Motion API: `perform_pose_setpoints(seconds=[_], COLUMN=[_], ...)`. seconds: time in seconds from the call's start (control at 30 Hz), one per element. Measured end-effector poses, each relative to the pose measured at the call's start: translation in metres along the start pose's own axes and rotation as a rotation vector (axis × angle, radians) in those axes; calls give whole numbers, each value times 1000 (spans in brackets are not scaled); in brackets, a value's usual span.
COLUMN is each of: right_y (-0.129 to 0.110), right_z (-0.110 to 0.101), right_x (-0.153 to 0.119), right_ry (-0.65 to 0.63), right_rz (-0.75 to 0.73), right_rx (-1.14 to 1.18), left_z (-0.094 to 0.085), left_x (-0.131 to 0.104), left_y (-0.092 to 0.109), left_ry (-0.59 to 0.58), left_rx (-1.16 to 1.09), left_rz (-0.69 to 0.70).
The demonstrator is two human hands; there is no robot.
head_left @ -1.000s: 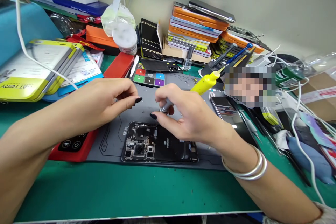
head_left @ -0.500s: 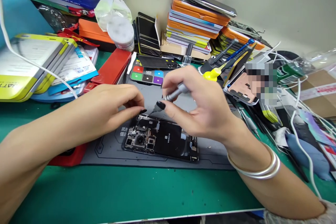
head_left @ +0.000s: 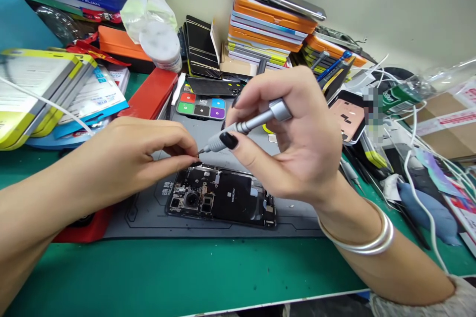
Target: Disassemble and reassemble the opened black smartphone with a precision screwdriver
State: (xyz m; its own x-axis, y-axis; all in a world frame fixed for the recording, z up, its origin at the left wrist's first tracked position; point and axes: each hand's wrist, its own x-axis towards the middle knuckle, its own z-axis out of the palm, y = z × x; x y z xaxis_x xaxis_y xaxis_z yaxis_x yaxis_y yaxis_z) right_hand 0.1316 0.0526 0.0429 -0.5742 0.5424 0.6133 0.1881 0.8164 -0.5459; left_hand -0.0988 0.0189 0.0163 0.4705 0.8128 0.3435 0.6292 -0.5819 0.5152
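Observation:
An opened phone (head_left: 230,198) lies on a grey work mat (head_left: 141,218), its camera modules and black battery bare. In my right hand (head_left: 293,138) is a silver screwdriver (head_left: 245,126), gripped between thumb and fingers and slanting down to the left. Its tip meets the fingertips of my left hand (head_left: 156,148), just above the phone's far edge. Thumb and index finger of that left hand are pinched together there; anything between them is too small or hidden to make out.
A tray with coloured squares (head_left: 201,106) sits behind the phone. Boxes and packets crowd the left, beside a red box (head_left: 154,94). Stacked orange and white boxes (head_left: 271,25) stand at the back. Cables, tools and a cardboard box (head_left: 446,114) fill the right.
My right hand has lifted and tilted the screwdriver, bringing its tip from the phone's far edge to my left fingertips. My left hand keeps its pinch. The whole view has shifted slightly.

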Motion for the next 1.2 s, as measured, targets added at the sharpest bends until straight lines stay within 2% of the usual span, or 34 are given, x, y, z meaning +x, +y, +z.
perform_pose_setpoints(seconds=[0.2, 0.37, 0.5, 0.6, 0.8, 0.93, 1.07, 1.2], right_y=[-4, -8, -14, -18, -28, -29, -25, -23], right_z=[-3, -6, -4, -2, -15, -25, -26, -20], right_x=[1, 0, 0, 0, 6, 7, 6, 7], right_ry=[-79, -94, -103, -95, -348, -409, -510, -591], right_rz=[-37, -61, -16, -19, 61, -14, 2, 23], right_rx=[-101, -238, -405, -422, -345, -317, -268, -245], left_z=[4, 4, 3, 5, 10, 14, 23, 30], left_x=[-3, -4, -1, -1, -5, -9, -14, -16], left_y=[-5, -5, 0, 0, -2, 7, 15, 15], left_ry=[-17, -27, -5, 10, -19, -112, -225, -236], left_rx=[-16, -10, 47, 74, 49, 14, 4, -6], left_rz=[-21, -32, 17, 60, 38, 65, 156, 172])
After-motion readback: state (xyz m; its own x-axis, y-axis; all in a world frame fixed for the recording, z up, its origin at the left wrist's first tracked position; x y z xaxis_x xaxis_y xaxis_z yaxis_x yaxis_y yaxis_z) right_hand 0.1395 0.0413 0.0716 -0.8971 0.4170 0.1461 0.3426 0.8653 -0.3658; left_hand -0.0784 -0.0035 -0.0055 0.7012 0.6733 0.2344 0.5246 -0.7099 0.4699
